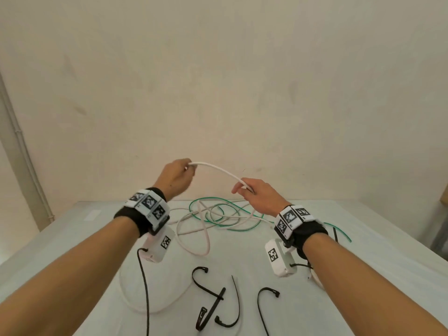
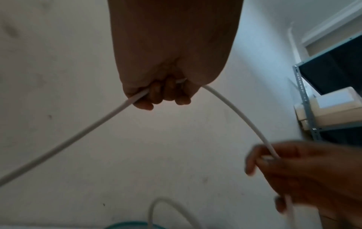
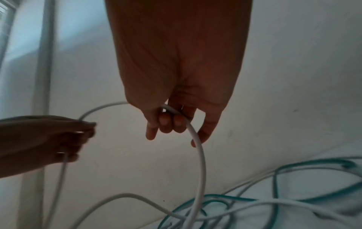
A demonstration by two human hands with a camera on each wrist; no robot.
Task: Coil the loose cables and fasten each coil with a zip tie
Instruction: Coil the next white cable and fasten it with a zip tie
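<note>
A white cable (image 1: 219, 171) arcs in the air between both hands above the table. My left hand (image 1: 178, 174) grips it with curled fingers (image 2: 156, 94); the cable (image 2: 235, 111) runs on to the right hand (image 2: 293, 167). My right hand (image 1: 254, 192) holds the same cable (image 3: 197, 148) in curled fingers (image 3: 166, 122); the left hand (image 3: 49, 139) shows at the left there. The cable's slack lies tangled on the table with a green cable (image 1: 230, 224). Several black zip ties (image 1: 213, 301) lie near the front.
The white table (image 1: 375, 263) reaches a plain wall behind. A thin black cord (image 1: 145, 287) hangs from the left wrist camera. A metal shelf (image 2: 305, 99) with a white box stands to the right. A pipe (image 1: 21, 146) runs down the left wall.
</note>
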